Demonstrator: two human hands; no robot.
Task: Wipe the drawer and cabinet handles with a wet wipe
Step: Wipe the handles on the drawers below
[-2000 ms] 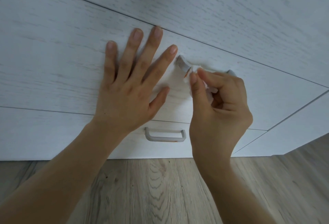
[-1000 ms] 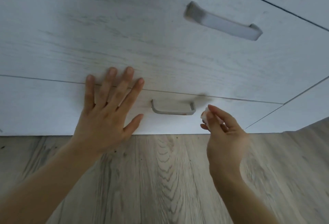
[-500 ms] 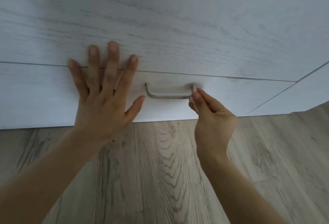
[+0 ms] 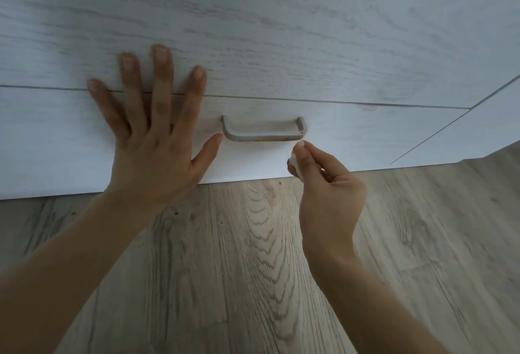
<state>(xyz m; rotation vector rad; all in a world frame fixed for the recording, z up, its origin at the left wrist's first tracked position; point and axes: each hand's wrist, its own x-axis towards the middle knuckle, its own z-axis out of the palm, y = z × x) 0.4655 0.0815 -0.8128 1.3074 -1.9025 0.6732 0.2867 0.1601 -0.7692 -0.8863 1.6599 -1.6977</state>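
Note:
A grey metal handle [image 4: 263, 136] with brownish spots along its lower edge sits on the bottom white drawer front [image 4: 351, 139]. My left hand [image 4: 153, 139] lies flat with spread fingers on the drawer fronts, just left of the handle, the thumb tip close to its left end. My right hand [image 4: 323, 182] pinches a small folded white wet wipe [image 4: 295, 163] just below and right of the handle's right end, a short gap apart from it.
A taller white wood-grain drawer front [image 4: 281, 30] fills the view above, and another cabinet panel [image 4: 484, 128] stands at the right. Grey wood-look flooring [image 4: 253, 269] runs below the cabinet's bottom edge.
My right hand left the upper handle and came down with the wipe to the bottom handle's right end, now slightly below it. My left hand slid down beside the bottom handle.

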